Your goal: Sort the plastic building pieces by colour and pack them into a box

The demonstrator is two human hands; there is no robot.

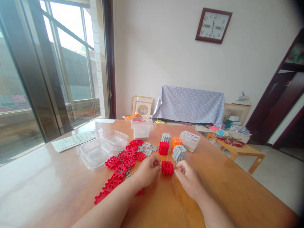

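Note:
A red stack of interlocking plastic tiles (167, 167) stands on the wooden table between my two hands. Just left of it is my left hand (149, 169), its fingers curled in, with nothing visible in them. My right hand (187, 178) is close on the other side, thumb and fingers drawn together, also showing nothing held. Whether either hand touches the stack is hard to tell. Behind it are a grey tile stack (179, 154), another red stack (163, 148), an orange stack (177, 142) and a smaller grey stack (166, 137). Loose red tiles (120, 171) spread left of my left hand.
Loose grey tiles (147, 148) lie beyond the red ones. Open clear containers (96, 153) and printed sheets (73, 141) are at the left. A lidded box (190, 141) stands behind the stacks, with stacked clear tubs (142, 128) at the table's far edge.

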